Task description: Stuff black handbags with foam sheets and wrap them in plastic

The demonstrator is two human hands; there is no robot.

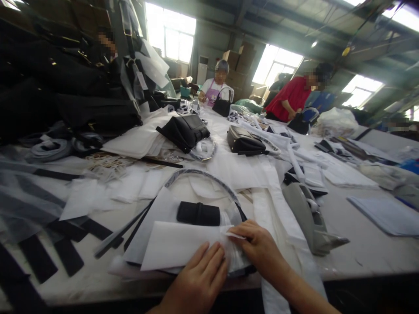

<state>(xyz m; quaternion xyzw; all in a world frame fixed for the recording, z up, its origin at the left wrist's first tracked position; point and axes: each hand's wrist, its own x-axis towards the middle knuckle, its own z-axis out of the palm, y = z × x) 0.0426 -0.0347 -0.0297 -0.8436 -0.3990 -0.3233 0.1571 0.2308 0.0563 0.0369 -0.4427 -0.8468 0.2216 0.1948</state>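
Observation:
A dark handbag with a wrapped, arched handle [203,173] lies in front of me under pale sheets. On top is a white foam sheet [173,244], and just beyond its far edge rests a small black rolled pouch with a strap [198,213]. My left hand [203,274] lies flat on the foam sheet with its fingers stretched out. My right hand [258,246] pinches the sheet's right end, folded over beside some clear plastic [234,257]. The bag's body is mostly covered.
Two black bags [186,131] [245,139] stand farther back. A grey tape dispenser [304,218] is at the right, past long white strips [271,209]. Black straps [39,257] and foam pieces [80,198] lie left. Two people [216,85] [291,98] handle bags across the table.

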